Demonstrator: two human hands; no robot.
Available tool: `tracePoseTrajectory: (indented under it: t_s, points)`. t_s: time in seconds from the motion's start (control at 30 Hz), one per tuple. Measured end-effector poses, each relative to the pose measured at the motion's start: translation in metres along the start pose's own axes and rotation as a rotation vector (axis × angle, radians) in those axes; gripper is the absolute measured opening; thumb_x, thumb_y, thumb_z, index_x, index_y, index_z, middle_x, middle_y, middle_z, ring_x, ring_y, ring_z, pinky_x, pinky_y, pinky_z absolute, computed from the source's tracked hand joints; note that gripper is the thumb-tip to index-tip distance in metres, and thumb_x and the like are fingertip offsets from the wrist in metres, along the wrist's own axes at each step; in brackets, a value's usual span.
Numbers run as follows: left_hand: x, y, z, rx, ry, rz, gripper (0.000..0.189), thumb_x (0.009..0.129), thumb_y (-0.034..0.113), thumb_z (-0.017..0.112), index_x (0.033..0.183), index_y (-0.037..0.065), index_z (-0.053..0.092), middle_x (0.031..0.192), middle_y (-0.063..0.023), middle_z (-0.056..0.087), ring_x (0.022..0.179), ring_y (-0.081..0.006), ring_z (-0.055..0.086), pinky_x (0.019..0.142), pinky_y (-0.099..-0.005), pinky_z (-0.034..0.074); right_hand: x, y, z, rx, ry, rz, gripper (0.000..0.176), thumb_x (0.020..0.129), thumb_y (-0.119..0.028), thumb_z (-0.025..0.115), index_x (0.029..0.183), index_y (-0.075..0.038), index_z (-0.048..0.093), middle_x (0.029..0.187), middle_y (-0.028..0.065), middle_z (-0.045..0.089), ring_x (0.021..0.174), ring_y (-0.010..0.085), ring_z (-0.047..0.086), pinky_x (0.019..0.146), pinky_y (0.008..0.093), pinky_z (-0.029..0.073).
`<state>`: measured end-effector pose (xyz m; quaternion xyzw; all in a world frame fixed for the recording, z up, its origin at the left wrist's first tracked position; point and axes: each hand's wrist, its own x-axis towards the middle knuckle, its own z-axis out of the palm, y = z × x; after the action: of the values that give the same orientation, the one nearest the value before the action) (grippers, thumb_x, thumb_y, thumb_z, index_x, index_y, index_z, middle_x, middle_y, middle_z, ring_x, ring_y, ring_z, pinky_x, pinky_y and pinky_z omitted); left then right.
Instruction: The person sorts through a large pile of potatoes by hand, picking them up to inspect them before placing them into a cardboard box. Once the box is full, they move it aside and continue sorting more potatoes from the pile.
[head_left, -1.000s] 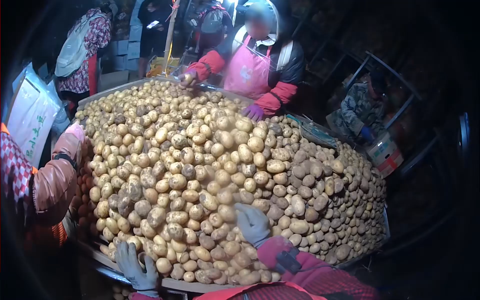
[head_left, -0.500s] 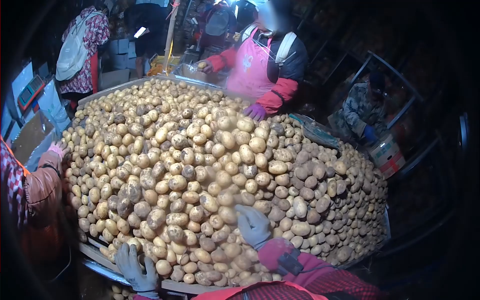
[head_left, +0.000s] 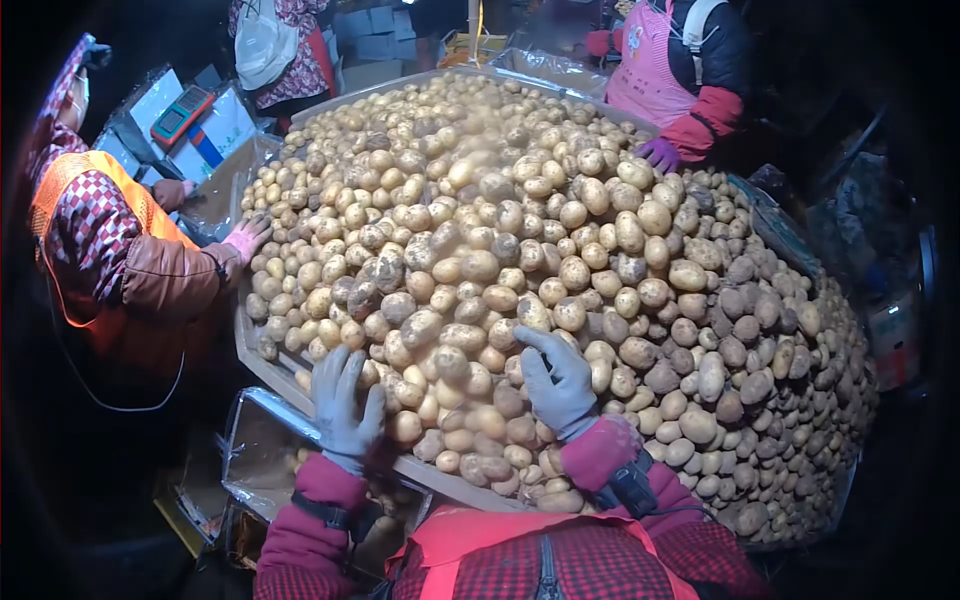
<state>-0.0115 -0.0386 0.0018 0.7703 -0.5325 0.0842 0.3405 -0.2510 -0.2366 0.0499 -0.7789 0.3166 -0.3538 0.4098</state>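
**Both gloved hands flat on the near slope of the potato heap**

Left hand [head_left: 345, 405]: grey work glove, fingers spread wide and pointing away from the person. Palm lies on the potatoes [head_left: 560, 230] at the near-left foot of the heap, just above the table edge [head_left: 268, 362]. Nothing is clasped; the fingers rest on top of several tubers, touching them.

Right hand [head_left: 560, 385]: same grey glove, to the right of the left hand and slightly farther up the slope. Fingers splayed and a little curved over the tubers beneath. Palm down, in contact, none lifted or enclosed as far as can be seen.

Heap: fills the table from near edge to far edge, piled high in the middle; paler tubers at left and centre, darker, dirtier ones down the right side.

Surroundings: a plastic-lined box [head_left: 258, 452] sits below the table edge, near left. At left, a co-worker's pink-gloved hand [head_left: 246, 238] touches the heap's left margin. At the far right side, a second person's purple-gloved hand [head_left: 658, 153] rests on the potatoes. A weighing scale [head_left: 180, 112] stands at far left.
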Motion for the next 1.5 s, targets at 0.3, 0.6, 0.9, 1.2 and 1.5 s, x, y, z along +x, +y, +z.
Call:
tracePoseTrajectory:
  t_s: [0.3,0.6,0.9,1.2,1.5]
  points:
    - [0.184,0.046,0.026,-0.12,-0.156,0.365,0.05,0.088,0.014,0.073,0.135,0.004,0.061,0.13,-0.0208,0.065,0.119,-0.0396,0.062,0.104,-0.0452,0.048,-0.007,0.042,0.005,0.243,-0.119,0.167,0.027,0.099,-0.005,0.058,0.124,0.0,0.068,0.112,0.0115,0.073,0.096,0.0133,0.069,0.081,0.0266,0.057]
    - [0.407,0.0,0.209,-0.12,-0.674,0.293,0.052,0.096,0.045,0.053,0.128,0.005,0.063,0.124,-0.0241,0.067,0.117,-0.0383,0.064,0.098,-0.0457,0.05,0.0,0.04,-0.002,0.192,-0.121,0.086,0.025,0.097,-0.008,0.062,0.119,0.001,0.071,0.108,0.0158,0.075,0.097,0.0236,0.073,0.086,0.0336,0.058]
    - [0.43,0.033,0.228,0.233,-0.897,0.097,0.048,0.086,0.042,0.064,0.126,0.017,0.069,0.123,-0.0159,0.071,0.116,-0.0352,0.066,0.097,-0.0441,0.053,0.015,0.04,-0.005,0.153,-0.125,-0.016,0.027,0.091,-0.002,0.064,0.117,-0.001,0.072,0.103,0.016,0.075,0.089,0.0296,0.074,0.079,0.0358,0.059]
    - [0.405,-0.006,0.224,0.016,-0.938,0.316,0.048,0.091,0.049,0.063,0.118,0.009,0.07,0.108,-0.0158,0.073,0.101,-0.0302,0.07,0.088,-0.0426,0.054,0.008,0.031,-0.004,0.191,-0.148,0.133,0.026,0.094,-0.002,0.062,0.118,0.0,0.071,0.102,0.0167,0.075,0.089,0.027,0.074,0.078,0.0347,0.059]
    - [0.326,0.002,0.139,-0.104,-0.755,0.068,0.042,0.09,0.032,0.067,0.126,0.01,0.066,0.117,-0.0189,0.07,0.114,-0.0347,0.066,0.097,-0.0437,0.052,0.003,0.039,0.005,0.215,-0.07,0.061,0.024,0.095,-0.008,0.066,0.117,-0.001,0.072,0.104,0.014,0.075,0.085,0.0232,0.072,0.074,0.0331,0.058]
